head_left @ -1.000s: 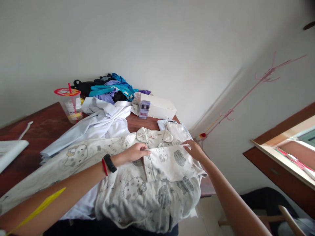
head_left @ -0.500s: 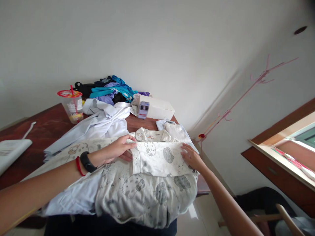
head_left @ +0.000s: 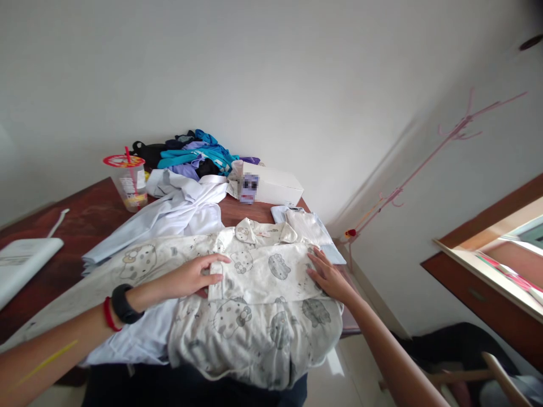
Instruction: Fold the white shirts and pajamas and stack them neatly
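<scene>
Left hand: your left hand lies flat and open on the printed pyjama top, fingertips pressing the left edge of the folded-over panel; nothing is clasped.
Right hand: your right hand is likewise open, palm down, fingers spread on the right edge of the same panel, close to the table's right end.
Garment: the pyjama top is spread across the near part of the wooden table, collar pointing away from you, lower part hanging over the near edge towards your lap.
Step in hand: judged as a fold being smoothed, with the panel laid across the chest and both hands pressing it flat.
Next move: judged to call for a pinch grip on a free edge, since neither hand now holds cloth; the overhanging hem looks the likeliest part to lift.
Caution: the cloth hanging off the near edge may drag the fold askew once pressure is released.
Surroundings: a pale blue shirt lies just behind, a heap of clothes and a white box at the wall, a plastic cup to the left.
</scene>
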The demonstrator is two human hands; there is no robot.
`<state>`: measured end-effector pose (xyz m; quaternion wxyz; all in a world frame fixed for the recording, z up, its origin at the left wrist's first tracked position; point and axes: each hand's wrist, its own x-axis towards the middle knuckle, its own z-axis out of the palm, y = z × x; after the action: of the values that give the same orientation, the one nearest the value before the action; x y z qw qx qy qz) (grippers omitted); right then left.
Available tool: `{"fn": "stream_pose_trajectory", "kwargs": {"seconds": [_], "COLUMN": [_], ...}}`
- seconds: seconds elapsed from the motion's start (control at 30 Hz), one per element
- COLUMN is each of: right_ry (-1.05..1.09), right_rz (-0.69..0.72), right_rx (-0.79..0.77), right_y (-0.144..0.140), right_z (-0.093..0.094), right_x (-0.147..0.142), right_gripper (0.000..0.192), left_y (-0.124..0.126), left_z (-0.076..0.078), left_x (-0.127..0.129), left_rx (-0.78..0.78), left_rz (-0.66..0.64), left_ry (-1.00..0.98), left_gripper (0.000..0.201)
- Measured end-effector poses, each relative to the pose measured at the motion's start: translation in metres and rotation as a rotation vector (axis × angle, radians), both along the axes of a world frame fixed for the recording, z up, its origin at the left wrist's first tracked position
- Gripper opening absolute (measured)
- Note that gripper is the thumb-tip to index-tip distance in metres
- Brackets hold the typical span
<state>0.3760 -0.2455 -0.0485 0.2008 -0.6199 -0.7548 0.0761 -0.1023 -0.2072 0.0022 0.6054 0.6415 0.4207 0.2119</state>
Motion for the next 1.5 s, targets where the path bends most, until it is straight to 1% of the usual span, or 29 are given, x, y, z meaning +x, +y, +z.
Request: {"fn": "stream_pose_trajectory", "kwargs": {"seconds": [0.07, 0.13, 0.27, 0.33, 0.4, 0.5, 0.6, 0.7, 0.77, 0.87, 0.93, 1.0, 1.07, 1.13, 1.17, 1.2, 1.23, 1.27, 1.3, 1.37, 1.43, 1.5], "right_ry": [-0.009, 0.000, 0.051, 0.056, 0.041, -0.003, -0.077, -0.130, -0.129, -0.092, -0.021, 0.130, 0.393, 0.703, 0.821, 0.884, 0.880, 0.813, 0.708, 0.465, 0.266, 0.094], "right_rz": [-0.004, -0.013, -0.029, -0.033, -0.028, -0.012, -0.026, -0.053, -0.071, -0.094, -0.107, -0.127, -0.185, -0.280, -0.333, -0.378, -0.410, -0.422, -0.413, -0.335, -0.203, -0.079], "right_rx": [-0.015, -0.031, -0.054, -0.066, -0.091, -0.126, -0.131, -0.146, -0.157, -0.158, -0.138, -0.085, 0.009, 0.120, 0.173, 0.216, 0.248, 0.270, 0.281, 0.265, 0.191, 0.093], "right_y": [-0.002, -0.003, -0.002, -0.002, -0.002, -0.003, -0.006, -0.008, -0.008, -0.010, -0.012, -0.015, -0.019, -0.022, -0.024, -0.025, -0.025, -0.025, -0.024, -0.021, -0.014, -0.006], "right_z": [0.000, 0.000, -0.001, -0.003, -0.006, -0.012, -0.018, -0.019, -0.018, -0.016, -0.014, -0.012, -0.005, 0.006, 0.014, 0.022, 0.031, 0.039, 0.045, 0.052, 0.046, 0.030], "right_x": [0.000, 0.001, 0.005, 0.007, 0.007, 0.006, 0.005, 0.002, 0.000, -0.004, -0.006, -0.007, -0.005, -0.001, 0.001, 0.002, 0.002, 0.000, -0.005, -0.021, -0.042, -0.062], "right_gripper": [0.067, 0.069, 0.069, 0.069, 0.070, 0.071, 0.071, 0.073, 0.073, 0.074, 0.077, 0.081, 0.080, 0.072, 0.069, 0.066, 0.064, 0.064, 0.065, 0.066, 0.064, 0.064], "left_y": [-0.002, -0.007, -0.029, -0.037, -0.036, -0.023, -0.009, -0.006, -0.007, -0.009, -0.008, -0.009, -0.012, -0.018, -0.022, -0.026, -0.029, -0.031, -0.032, -0.029, -0.024, -0.018], "left_z": [0.001, 0.009, 0.034, 0.040, 0.036, 0.020, 0.006, 0.002, 0.003, 0.003, 0.001, -0.002, -0.001, 0.002, 0.006, 0.010, 0.015, 0.020, 0.024, 0.027, 0.023, 0.010], "left_x": [0.002, 0.002, -0.001, -0.005, -0.011, -0.020, -0.025, -0.028, -0.030, -0.034, -0.035, -0.035, -0.033, -0.028, -0.025, -0.021, -0.015, -0.008, 0.001, 0.020, 0.040, 0.055], "left_rx": [0.051, 0.045, -0.024, 0.008, 0.069, 0.099, 0.071, 0.099, 0.161, 0.332, 0.474, 0.573, 0.626, 0.676, 0.723, 0.785, 0.861, 0.941, 1.015, 1.110, 1.122, 1.097], "left_rz": [-0.051, -0.062, -0.021, 0.034, 0.113, 0.206, 0.205, 0.207, 0.206, 0.162, 0.140, 0.137, 0.164, 0.231, 0.281, 0.329, 0.361, 0.365, 0.335, 0.186, 0.005, -0.109], "left_ry": [0.034, 0.020, -0.041, -0.035, -0.017, 0.028, 0.100, 0.130, 0.187, 0.341, 0.428, 0.502, 0.585, 0.683, 0.727, 0.754, 0.754, 0.723, 0.662, 0.507, 0.420, 0.450], "left_gripper": [0.058, 0.054, 0.054, 0.053, 0.051, 0.049, 0.048, 0.047, 0.046, 0.042, 0.038, 0.037, 0.037, 0.044, 0.047, 0.050, 0.051, 0.051, 0.050, 0.050, 0.050, 0.050]}}
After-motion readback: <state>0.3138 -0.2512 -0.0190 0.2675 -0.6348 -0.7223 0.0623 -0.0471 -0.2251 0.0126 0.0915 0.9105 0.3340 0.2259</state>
